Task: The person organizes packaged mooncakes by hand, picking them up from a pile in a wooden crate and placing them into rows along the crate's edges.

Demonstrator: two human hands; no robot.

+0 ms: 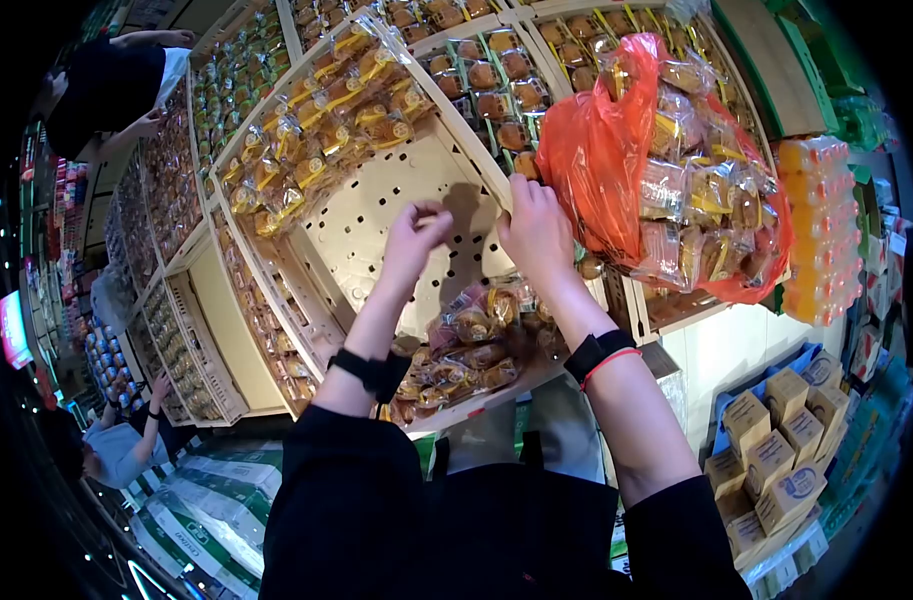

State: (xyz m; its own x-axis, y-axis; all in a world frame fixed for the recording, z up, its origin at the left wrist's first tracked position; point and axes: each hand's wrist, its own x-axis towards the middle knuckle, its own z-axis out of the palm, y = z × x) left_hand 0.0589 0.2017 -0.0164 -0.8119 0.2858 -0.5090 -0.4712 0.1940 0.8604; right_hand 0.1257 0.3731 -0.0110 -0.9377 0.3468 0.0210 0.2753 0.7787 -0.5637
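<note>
A light wooden-looking tray with holes in its bottom tilts in front of me. Wrapped buns fill its far end, and more wrapped buns lie at its near end. My left hand hovers over the bare middle, fingers loosely bent and apart, holding nothing. At the tray's right side, my right hand has its fingers curled over the rim. Just beyond that hand, a red plastic bag stuffed with packaged buns rests on the display.
More bun trays line the back and left. Bottled orange drinks stand at right, with small cardboard boxes below them. Green-and-white cartons are stacked lower left. Another person is at upper left, a further person at lower left.
</note>
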